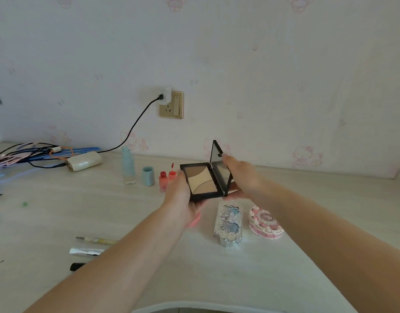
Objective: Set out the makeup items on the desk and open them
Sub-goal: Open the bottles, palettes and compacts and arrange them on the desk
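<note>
pale wood desk (pixel 217 279), cartoon wallpaper (pixel 285 86), both hands (pixel 183 195) gripping open palette (pixel 203 180)

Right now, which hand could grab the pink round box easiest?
Probably the right hand: the pink round box lies closed just below its wrist. The left hand is farther away, gripping the open palette.

Both forearms are reaching fwd, left hand (pixel 179 195) cupping under w/ thumb curling over near edge, right hand (pixel 241 175) gripping from the right w/ fingertips (pixel 225 157) pinching up high.
</note>
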Demonstrator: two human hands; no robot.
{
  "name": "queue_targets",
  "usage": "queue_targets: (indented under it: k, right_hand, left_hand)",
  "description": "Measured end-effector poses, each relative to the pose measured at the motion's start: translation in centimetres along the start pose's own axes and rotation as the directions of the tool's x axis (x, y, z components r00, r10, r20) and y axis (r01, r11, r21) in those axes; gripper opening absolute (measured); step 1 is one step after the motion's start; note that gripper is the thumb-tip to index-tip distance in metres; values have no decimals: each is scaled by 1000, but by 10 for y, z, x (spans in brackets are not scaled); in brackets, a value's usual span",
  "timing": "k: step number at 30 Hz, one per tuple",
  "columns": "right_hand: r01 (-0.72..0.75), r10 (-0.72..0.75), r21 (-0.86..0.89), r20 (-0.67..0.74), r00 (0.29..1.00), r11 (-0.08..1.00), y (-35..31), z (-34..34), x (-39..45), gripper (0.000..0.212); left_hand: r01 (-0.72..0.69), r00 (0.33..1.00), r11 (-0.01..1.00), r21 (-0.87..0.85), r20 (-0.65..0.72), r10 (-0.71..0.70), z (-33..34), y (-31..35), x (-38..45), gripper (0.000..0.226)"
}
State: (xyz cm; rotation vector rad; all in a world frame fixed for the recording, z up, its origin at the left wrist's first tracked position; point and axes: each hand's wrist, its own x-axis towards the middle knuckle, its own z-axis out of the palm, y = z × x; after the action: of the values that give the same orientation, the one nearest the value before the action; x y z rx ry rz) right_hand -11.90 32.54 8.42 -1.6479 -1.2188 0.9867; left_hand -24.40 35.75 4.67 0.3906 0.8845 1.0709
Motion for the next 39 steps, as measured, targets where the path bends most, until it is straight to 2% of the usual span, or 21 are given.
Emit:
queue_targets:
  k: [2, 3, 8, 11, 16, 21, 27, 35, 39]
  right_hand:
    - [-92, 100, 238, -20, 995, 967, 5, -10, 15, 30]
    - [-119, 132, 297, -23, 991, 947, 9, -16, 22, 30]
    - [-171, 188, 476, 12, 982, 863, 36, -33, 53, 24]
    - [-167, 194, 516, 2, 981, 840, 50, -36, 70, 22]
    - [-175, 215, 475, -32, 976, 862, 64, -38, 91, 21]
    - [-217, 249, 394, -30, 968, 893, 71, -31, 106, 26]
    - [-224, 246, 365, -14, 969, 904, 76, -29, 114, 28]
    - [-251, 248, 236, 43, 968, 939, 84, -28, 117, 26]
    - [-242, 247, 139, -21, 969, 960, 86, -30, 120, 24]
  left_hand:
    - [-3, 1000, 1000, 17, -19, 3, 4, 1, 16, 22]
    - [-12, 999, 1000, 26, -29, 13, 5, 1, 22, 23]
    - [-33, 999, 998, 61, -38, 35, 13, 3, 56, 32]
    - [-61, 998, 984, 165, -6, 63, 16, 3, 74, 41]
    - [-85, 996, 952, 295, 12, 85, 7, 6, 88, 16]
    - [-68, 997, 893, 445, 49, 52, 2, 9, 99, 28]
    - [-66, 998, 858, 509, 19, 65, 1, 12, 111, 21]
    - [-57, 997, 787, 614, -12, 82, 3, 9, 121, 17]
    - [-57, 995, 740, 671, -21, 96, 3, 7, 125, 17]
